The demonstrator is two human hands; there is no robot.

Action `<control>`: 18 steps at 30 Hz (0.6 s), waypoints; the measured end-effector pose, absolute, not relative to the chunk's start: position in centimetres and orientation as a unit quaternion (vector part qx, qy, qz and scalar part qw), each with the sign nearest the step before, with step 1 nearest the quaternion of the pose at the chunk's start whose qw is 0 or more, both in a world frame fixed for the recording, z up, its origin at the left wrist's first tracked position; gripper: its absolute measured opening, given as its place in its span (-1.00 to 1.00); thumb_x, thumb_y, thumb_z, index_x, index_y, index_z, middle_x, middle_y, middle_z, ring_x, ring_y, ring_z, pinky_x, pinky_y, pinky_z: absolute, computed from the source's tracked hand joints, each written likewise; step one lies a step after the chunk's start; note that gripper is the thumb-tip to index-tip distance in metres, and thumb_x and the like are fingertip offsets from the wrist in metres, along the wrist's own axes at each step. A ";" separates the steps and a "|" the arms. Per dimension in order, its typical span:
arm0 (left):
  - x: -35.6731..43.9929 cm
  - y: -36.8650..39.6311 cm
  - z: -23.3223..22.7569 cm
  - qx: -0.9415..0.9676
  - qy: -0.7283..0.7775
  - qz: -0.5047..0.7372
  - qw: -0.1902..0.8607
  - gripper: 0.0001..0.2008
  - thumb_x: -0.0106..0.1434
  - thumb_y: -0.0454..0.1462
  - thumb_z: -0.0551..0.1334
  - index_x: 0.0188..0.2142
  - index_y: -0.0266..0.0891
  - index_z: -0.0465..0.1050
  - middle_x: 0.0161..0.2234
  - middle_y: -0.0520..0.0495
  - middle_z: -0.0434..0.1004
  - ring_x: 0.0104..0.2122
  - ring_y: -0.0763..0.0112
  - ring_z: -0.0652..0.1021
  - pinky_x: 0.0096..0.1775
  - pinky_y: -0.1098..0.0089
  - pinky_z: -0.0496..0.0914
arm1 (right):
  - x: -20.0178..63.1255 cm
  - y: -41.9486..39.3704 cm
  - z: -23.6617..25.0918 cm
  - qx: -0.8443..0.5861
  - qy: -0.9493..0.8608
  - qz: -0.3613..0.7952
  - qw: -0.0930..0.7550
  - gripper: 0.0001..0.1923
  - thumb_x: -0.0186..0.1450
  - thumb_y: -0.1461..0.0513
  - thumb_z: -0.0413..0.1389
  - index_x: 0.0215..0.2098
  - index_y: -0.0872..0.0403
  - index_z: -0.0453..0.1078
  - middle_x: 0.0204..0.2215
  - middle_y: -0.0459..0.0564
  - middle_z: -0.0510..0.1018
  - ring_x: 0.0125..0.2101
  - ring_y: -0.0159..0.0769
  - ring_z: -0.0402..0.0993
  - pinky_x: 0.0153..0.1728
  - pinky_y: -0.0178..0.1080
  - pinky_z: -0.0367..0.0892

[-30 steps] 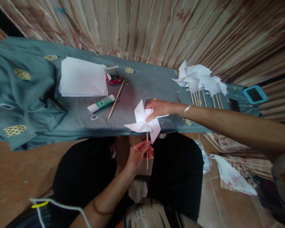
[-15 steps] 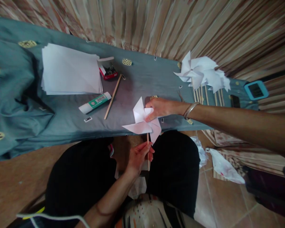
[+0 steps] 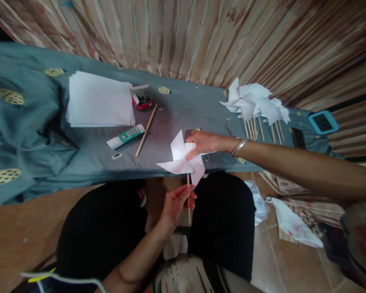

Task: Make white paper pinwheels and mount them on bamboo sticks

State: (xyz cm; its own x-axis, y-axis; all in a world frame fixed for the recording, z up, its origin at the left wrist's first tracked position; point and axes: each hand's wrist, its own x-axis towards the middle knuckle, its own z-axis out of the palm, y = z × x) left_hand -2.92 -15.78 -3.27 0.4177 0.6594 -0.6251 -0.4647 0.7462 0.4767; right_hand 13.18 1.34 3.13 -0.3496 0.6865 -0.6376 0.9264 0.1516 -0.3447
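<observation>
A white paper pinwheel (image 3: 179,160) stands on a thin wooden stick (image 3: 188,213) over my lap, at the near edge of the grey-green cloth (image 3: 88,154). My left hand (image 3: 177,203) is closed around the stick just below the paper. My right hand (image 3: 203,143), with a metal bangle at the wrist, pinches the pinwheel's centre from the right. A loose wooden stick (image 3: 146,129) lies on the cloth to the left.
A stack of white paper (image 3: 99,101), a green-and-white glue stick (image 3: 125,136) and a small red box of pins (image 3: 142,101) lie at left. A pile of finished pinwheels (image 3: 256,103) lies at right, with a blue-framed device (image 3: 322,122). Plastic bags (image 3: 293,224) lie on the floor.
Only the view shifted slightly. Both hands keep the same hold on the pinwheel and its stick.
</observation>
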 end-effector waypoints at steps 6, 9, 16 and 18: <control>-3.8 -15.2 -2.3 0.168 0.425 0.355 0.816 -0.54 -0.11 -0.05 0.48 -0.32 -0.36 0.58 -0.57 0.00 0.52 -0.68 0.57 0.41 -0.57 0.49 0.27 | 14.3 1.2 4.1 0.527 0.695 -0.480 0.090 -0.56 -0.04 -0.05 0.30 -0.40 0.15 0.50 -0.50 -0.13 0.48 -0.48 -0.39 0.29 -0.44 -0.33 0.15; -4.0 -14.8 -1.7 0.195 0.437 0.358 0.802 -0.53 -0.13 -0.05 0.49 -0.32 -0.37 0.58 -0.57 0.00 0.51 -0.67 0.56 0.42 -0.58 0.49 0.29 | 14.9 0.8 5.1 0.532 0.688 -0.494 0.023 -0.53 -0.06 -0.07 0.31 -0.40 0.15 0.48 -0.49 -0.14 0.48 -0.47 -0.40 0.29 -0.42 -0.33 0.16; -4.0 -13.7 -0.4 0.228 0.417 0.382 0.793 -0.53 -0.16 -0.05 0.50 -0.33 -0.35 0.58 -0.57 0.01 0.53 -0.69 0.58 0.42 -0.58 0.49 0.32 | 16.4 -1.1 6.8 0.563 0.652 -0.426 -0.275 -0.51 0.03 0.01 0.31 -0.15 0.10 0.50 -0.16 0.03 0.61 -0.15 -0.24 0.48 -0.09 -0.19 0.32; -4.1 -13.1 0.2 0.248 0.414 0.398 0.780 -0.54 -0.14 -0.05 0.50 -0.33 -0.34 0.59 -0.57 0.00 0.55 -0.69 0.57 0.43 -0.57 0.49 0.32 | 16.8 -2.5 6.8 0.587 0.619 -0.324 -0.409 -0.51 0.08 0.01 0.28 -0.09 0.08 0.49 -0.08 0.07 0.60 -0.05 -0.20 0.48 0.01 -0.15 0.30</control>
